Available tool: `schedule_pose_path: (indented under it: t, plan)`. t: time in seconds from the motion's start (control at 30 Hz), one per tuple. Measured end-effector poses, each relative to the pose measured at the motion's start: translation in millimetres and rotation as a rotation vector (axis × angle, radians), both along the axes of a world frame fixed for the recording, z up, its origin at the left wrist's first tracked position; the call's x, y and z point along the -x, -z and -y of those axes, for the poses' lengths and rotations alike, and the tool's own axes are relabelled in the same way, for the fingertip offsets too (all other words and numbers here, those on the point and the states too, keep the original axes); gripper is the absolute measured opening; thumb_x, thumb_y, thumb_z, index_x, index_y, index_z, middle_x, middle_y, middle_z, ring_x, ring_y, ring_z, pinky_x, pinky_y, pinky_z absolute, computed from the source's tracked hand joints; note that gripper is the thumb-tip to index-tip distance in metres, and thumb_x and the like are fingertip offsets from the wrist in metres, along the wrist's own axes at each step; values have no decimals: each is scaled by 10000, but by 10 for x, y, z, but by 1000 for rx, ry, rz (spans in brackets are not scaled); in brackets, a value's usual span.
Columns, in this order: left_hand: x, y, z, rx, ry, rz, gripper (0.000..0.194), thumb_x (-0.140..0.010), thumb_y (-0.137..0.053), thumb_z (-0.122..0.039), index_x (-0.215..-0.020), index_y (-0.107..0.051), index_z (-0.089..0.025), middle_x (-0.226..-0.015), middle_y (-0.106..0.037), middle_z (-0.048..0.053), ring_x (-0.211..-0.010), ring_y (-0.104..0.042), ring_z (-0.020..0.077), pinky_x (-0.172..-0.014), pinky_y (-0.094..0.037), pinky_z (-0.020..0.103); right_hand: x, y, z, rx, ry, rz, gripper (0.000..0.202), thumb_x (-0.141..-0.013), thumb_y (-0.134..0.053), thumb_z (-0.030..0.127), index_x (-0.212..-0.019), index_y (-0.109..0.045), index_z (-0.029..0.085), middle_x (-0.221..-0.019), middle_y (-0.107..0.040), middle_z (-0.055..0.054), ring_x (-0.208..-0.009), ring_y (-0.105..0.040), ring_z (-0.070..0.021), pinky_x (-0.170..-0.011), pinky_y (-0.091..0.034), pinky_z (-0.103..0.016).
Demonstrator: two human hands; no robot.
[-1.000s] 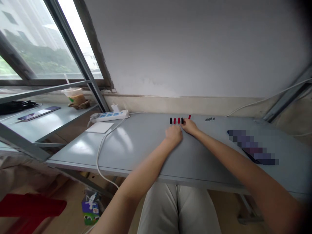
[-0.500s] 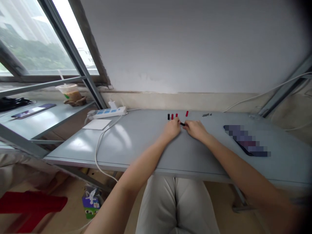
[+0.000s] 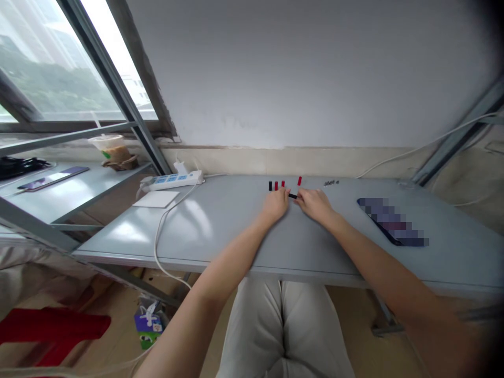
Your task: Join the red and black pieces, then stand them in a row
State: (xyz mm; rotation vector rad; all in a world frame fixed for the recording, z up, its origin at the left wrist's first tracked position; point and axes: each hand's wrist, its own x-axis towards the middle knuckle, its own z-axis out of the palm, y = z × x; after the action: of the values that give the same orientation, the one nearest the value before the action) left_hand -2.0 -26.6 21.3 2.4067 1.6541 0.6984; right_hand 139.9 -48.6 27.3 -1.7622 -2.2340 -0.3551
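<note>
Two hands are bent toward each other over the worktop (image 3: pixel 220 231), and one small black cylinder (image 3: pixel 292 196) is held in the narrow gap between them. Its left end is pinched by the fingers of the left hand (image 3: pixel 276 204), its right end by those of the right hand (image 3: pixel 315 203); the exact placing of each fingertip cannot be made out. The cylinder is tilted slightly, its right end lower in the view.

Just beyond the left hand, a black piece (image 3: pixel 270 186) and two red pieces (image 3: pixel 276 185) are stood in a short row, the lower part of the nearest red one being partly covered by the fingers. A separate red piece (image 3: pixel 300 181) is seen leaning or lying behind the gap. Farther right, small dark bits (image 3: pixel 331 183) are scattered, and a dark pixelated object (image 3: pixel 394 223) is laid beyond the right forearm. At left, a power strip (image 3: pixel 177 180), a white card (image 3: pixel 156 199) and a white cable (image 3: pixel 159 236) are placed well apart from the hands.
</note>
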Motion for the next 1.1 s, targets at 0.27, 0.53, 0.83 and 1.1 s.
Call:
schedule_pose_path:
  t: [0.27,0.53,0.83,1.1]
  plan:
    - [21,-52,-18,33,-64,25,544,-924,-175,-412,-915,-641,-131,-870,-657,139,-825,-617,200,-720,-434,288,24,25,18,-45,-19,-24,141,-847,-474,297,-864,-551,181,-803,-649,-79,-714,-573,-193,-617,-297,-287]
    - [59,-14,-84,44,-68,92,546,-917,-193,-418,-892,-657,-132,-856,-661,147,-812,-616,199,-730,-427,285,57,77,38,-38,-68,-100,179,-865,-437,294,-939,-541,168,-933,-632,-92,-790,-575,-197,-657,-335,-282]
    - [61,1,-118,70,-47,140,548,-916,-209,-414,-854,-662,-111,-828,-665,144,-779,-617,194,-712,-431,287,45,141,0,-13,-147,-130,182,-878,-389,214,-964,-535,147,-980,-597,-107,-915,-548,-204,-752,-341,-302]
    - [39,26,-121,76,-32,228,527,-904,-262,-417,-769,-665,-106,-747,-657,143,-755,-612,202,-709,-420,297,13,138,-19,-79,-141,-138,69,-830,-485,197,-874,-530,167,-924,-602,-77,-900,-540,-205,-710,-319,-299]
